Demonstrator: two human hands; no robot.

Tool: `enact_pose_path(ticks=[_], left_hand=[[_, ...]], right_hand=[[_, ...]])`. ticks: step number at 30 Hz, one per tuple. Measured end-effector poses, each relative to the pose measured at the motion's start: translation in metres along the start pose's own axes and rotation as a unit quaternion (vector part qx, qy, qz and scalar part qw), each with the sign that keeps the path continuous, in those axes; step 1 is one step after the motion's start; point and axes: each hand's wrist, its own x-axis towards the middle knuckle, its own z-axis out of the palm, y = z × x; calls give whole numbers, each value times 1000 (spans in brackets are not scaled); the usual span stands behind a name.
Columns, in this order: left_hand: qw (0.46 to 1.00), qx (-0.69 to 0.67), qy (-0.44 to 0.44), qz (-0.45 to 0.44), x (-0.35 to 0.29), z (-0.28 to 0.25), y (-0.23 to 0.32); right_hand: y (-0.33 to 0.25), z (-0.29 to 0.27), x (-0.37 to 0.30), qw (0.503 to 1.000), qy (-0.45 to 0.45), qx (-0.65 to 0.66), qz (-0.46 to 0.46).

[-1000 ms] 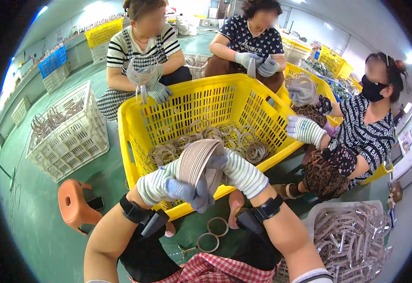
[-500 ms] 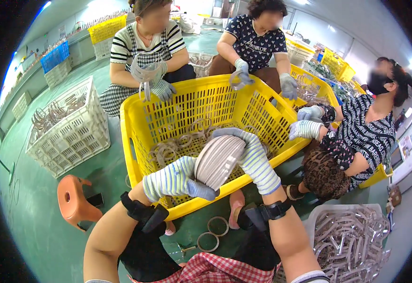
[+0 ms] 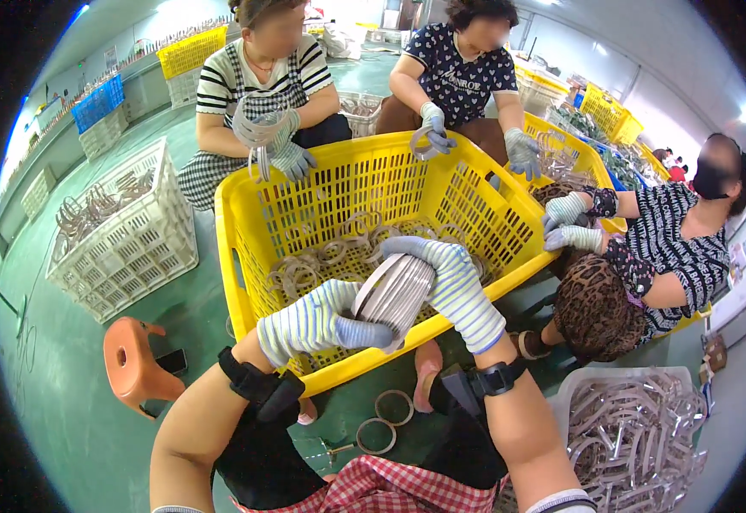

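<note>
A thick stack of flat grey rings (image 3: pixel 397 291) sits between my gloved hands over the near side of a large yellow basket (image 3: pixel 364 365). My left hand (image 3: pixel 326 321), in a striped glove, is closed round the stack's lower left part. At the stack's upper right, my right hand (image 3: pixel 450 282) grips the edge with its fingers over the top. The rings stand tilted, slightly staggered against one another. More loose rings (image 3: pixel 333 252) lie on the basket's floor beyond my hands, partly hidden by them.
Three co-workers sit round the basket's far and right sides, two with rings in gloved hands. A white crate (image 3: pixel 129 248) of rings and an orange stool (image 3: pixel 133 363) stand left. Two rings (image 3: pixel 376 436) lie by my feet; a translucent bin (image 3: pixel 638 376) of metal strips stands right.
The stack has turned in my hands, showing more of the rings' edges. The co-worker on the right has leaned back to the right, hands moving along the basket rim.
</note>
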Motion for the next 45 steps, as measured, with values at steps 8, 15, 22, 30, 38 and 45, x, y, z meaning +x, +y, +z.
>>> enact_pose_path(ticks=[8, 15, 22, 30, 38, 45], left_hand=[[972, -235, -29, -3, 4, 3, -14], [999, -16, -30, -1, 5, -1, -18], [999, 1, 0, 37, 1, 4, -13], [998, 37, -55, 21, -1, 12, -10], [999, 16, -43, 27, -1, 5, -10], [999, 33, -13, 34, 1, 6, -16]], right_hand=[[-13, 7, -1, 999, -20, -33, -31], [-9, 10, -2, 991, -32, -124, -24], [15, 3, -1, 995, -6, -43, 87], [19, 5, -5, 992, -44, 108, 52], [19, 4, -6, 996, -39, 68, 42], [20, 7, -7, 999, -27, -3, 44]])
